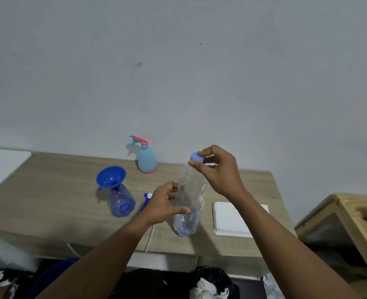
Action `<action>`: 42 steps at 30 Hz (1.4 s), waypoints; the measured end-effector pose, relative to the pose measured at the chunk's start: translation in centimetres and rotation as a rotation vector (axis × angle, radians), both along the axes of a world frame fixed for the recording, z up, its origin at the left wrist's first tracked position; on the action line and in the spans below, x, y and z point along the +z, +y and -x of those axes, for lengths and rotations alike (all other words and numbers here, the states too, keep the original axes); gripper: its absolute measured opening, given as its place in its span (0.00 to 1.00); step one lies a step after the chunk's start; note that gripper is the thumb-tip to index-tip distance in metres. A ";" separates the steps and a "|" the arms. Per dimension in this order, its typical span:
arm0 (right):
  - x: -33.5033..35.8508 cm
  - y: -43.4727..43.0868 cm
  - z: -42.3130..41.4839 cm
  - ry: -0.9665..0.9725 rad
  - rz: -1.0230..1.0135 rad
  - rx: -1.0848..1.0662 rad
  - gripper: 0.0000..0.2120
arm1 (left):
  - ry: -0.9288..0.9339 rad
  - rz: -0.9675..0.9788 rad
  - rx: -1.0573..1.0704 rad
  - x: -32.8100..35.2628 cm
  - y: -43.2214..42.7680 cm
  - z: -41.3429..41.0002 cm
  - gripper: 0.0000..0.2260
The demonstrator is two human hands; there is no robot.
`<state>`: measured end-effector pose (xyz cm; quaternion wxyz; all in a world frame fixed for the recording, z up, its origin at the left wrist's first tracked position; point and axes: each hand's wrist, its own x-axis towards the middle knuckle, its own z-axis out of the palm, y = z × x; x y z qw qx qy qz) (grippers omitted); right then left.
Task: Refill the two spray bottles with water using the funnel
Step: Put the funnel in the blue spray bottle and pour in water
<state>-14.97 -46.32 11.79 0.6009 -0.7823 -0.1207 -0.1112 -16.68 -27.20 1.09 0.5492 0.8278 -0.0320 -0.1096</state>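
Two hands share one clear plastic water bottle (189,203) just above the wooden tabletop (55,190), near its front edge. The left hand (164,205) wraps the bottle's lower body, fingers curled around the far side and thumb pressed on the near side. The right hand (216,169) pinches the pale blue screw cap (196,157) between thumb and fingertips at the bottle's top.

Whether the cap is going on or coming off cannot be told; since little water shows in the bottle, closing it seems likelier. Either way, the lower hand should hold firm without squeezing, because thin walls buckle and push water out. Twisting is best done with the fingertips alone, keeping the neck upright.

At nine o'clock from the held bottle stands a translucent blue spray bottle body (122,200) with its head off and a bright blue plastic funnel (111,176) seated in its neck, tilted slightly left. Just behind the left hand, a blue-and-white trigger sprayer head (147,198) lies on the table, mostly hidden. At eleven o'clock, against the wall, a light blue spray bottle with a pink trigger and pink base (146,157) stands upright, still capped, so it looks not yet refilled. At three o'clock lies a white flat pad (230,221).

The water bottle is ribbed, transparent, and holds only a shallow pool at its base.
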 end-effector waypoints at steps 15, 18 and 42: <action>0.0 1.1 0.4 0.031 0.058 0.155 0.03 | 0.028 0.093 0.010 -0.5 0.8 0.3 0.38; 0.1 1.8 0.5 -0.006 0.024 0.085 0.08 | 0.035 0.089 0.020 -0.7 0.9 0.5 0.42; 0.7 0.2 1.0 0.064 0.031 0.287 0.09 | 0.003 0.078 0.023 -0.8 0.6 1.2 0.39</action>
